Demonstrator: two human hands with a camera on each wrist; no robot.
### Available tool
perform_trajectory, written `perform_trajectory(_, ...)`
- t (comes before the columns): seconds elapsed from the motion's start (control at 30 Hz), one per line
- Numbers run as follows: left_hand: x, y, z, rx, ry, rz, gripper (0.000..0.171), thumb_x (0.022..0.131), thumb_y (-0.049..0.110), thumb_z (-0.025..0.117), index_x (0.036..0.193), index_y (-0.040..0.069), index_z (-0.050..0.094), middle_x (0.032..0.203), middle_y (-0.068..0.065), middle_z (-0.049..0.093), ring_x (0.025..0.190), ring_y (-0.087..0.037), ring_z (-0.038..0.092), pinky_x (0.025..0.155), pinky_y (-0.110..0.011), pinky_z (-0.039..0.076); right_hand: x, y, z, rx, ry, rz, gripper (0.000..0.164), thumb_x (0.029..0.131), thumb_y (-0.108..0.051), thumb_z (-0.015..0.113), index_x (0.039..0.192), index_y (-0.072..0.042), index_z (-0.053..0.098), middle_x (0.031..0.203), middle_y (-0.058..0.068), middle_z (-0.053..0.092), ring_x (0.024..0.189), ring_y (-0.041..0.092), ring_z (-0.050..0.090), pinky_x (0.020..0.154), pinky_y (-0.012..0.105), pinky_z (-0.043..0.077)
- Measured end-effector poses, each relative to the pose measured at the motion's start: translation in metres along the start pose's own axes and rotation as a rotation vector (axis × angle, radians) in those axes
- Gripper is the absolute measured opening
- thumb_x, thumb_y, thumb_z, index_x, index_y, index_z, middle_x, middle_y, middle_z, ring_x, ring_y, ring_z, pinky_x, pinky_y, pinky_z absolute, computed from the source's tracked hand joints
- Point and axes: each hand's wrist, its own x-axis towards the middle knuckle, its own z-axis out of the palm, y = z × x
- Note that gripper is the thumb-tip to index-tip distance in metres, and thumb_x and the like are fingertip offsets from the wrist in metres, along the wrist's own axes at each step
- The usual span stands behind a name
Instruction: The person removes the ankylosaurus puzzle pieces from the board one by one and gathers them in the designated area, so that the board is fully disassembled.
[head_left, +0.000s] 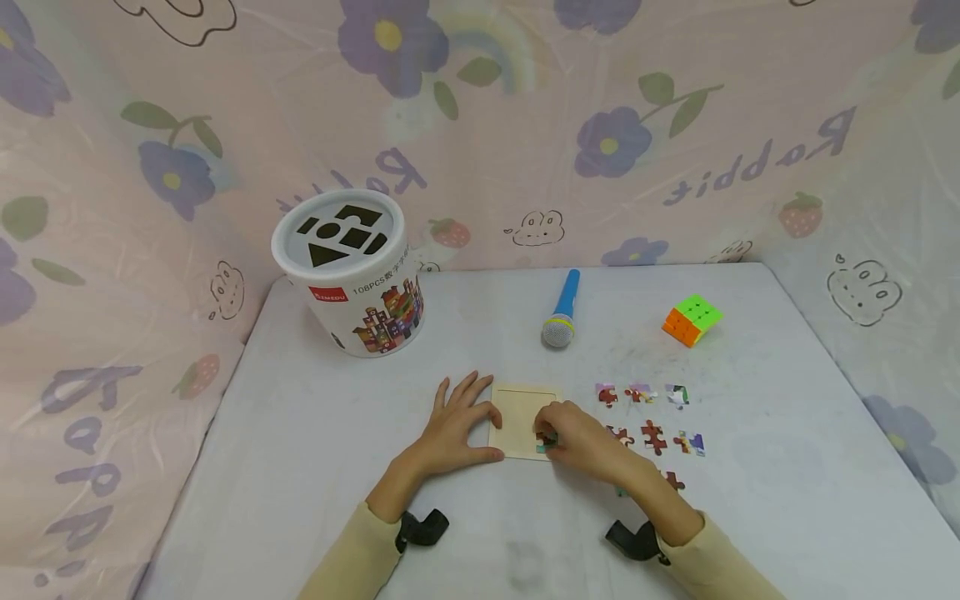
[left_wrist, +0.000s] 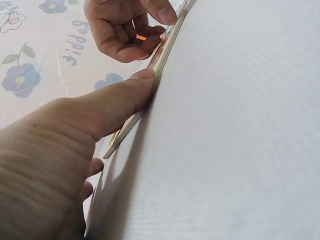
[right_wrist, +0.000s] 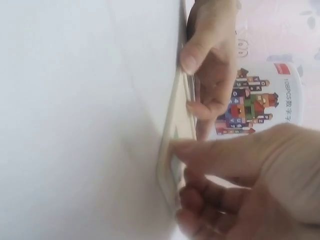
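Note:
A pale wooden puzzle board [head_left: 517,412] with a raised rim lies flat on the table between the hands. At its left side, my left hand [head_left: 453,425] holds the rim with thumb and bent index finger. Its other fingers spread out on the table. Over the board's lower right corner, my right hand [head_left: 581,437] pinches a small jigsaw piece [head_left: 542,448] with teal and dark print. The fingers hide much of that piece. Right of the board lie several loose jigsaw pieces [head_left: 654,437], a few partly under the right forearm.
A large white bucket [head_left: 367,308] with shape holes in its lid stands at the back left. Behind the board lies a blue toy microphone [head_left: 564,308]. A green and orange puzzle cube [head_left: 692,320] sits at the back right. Printed curtains [head_left: 480,150] enclose the table.

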Motion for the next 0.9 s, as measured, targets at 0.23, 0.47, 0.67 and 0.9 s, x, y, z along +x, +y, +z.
perform_trajectory(0.23,-0.0001,-0.0009,0.0009,0.005,-0.006,-0.005,0.038,0.078,0.053,0.079,0.101,0.029,0.061,0.161,-0.01,0.029,0.152,-0.031,0.011,0.115,-0.064,-0.003,-0.0016,0.0003,0.0017,-0.036,0.008,0.04,0.027,0.076,0.001,0.084,0.097,-0.003,0.067,0.094,0.003,0.052,0.085,0.014,0.048,0.073,0.03,0.05)
perform_trajectory(0.47,-0.0002,0.0002,0.0001,-0.007,-0.003,0.003,0.038,0.078,0.052,0.08,0.101,0.029,0.061,0.161,-0.009,0.029,0.152,-0.031,0.012,0.114,-0.065,-0.004,-0.0014,0.0006,0.0009,-0.021,-0.007,0.03,0.025,0.076,0.001,0.083,0.093,-0.007,0.066,0.092,0.0,0.052,0.085,0.014,0.046,0.072,0.029,0.047)
perform_trajectory(0.67,-0.0001,0.0006,-0.0002,-0.021,-0.016,0.005,0.038,0.079,0.053,0.079,0.102,0.029,0.06,0.163,-0.005,0.028,0.152,-0.028,0.011,0.114,-0.065,-0.006,-0.0002,0.0005,0.0018,0.009,0.016,0.042,0.027,0.075,0.002,0.082,0.092,-0.007,0.063,0.087,-0.002,0.051,0.082,0.014,0.045,0.07,0.028,0.046)
perform_trajectory(0.9,0.0004,-0.0001,0.0004,-0.01,-0.022,-0.004,0.049,0.08,0.052,0.079,0.117,0.027,0.061,0.162,-0.005,0.029,0.152,-0.029,0.013,0.114,-0.064,-0.006,0.0003,0.0061,0.0049,0.1,0.05,0.038,0.027,0.076,0.003,0.081,0.092,-0.009,0.062,0.088,-0.002,0.051,0.079,0.013,0.05,0.07,0.026,0.047)
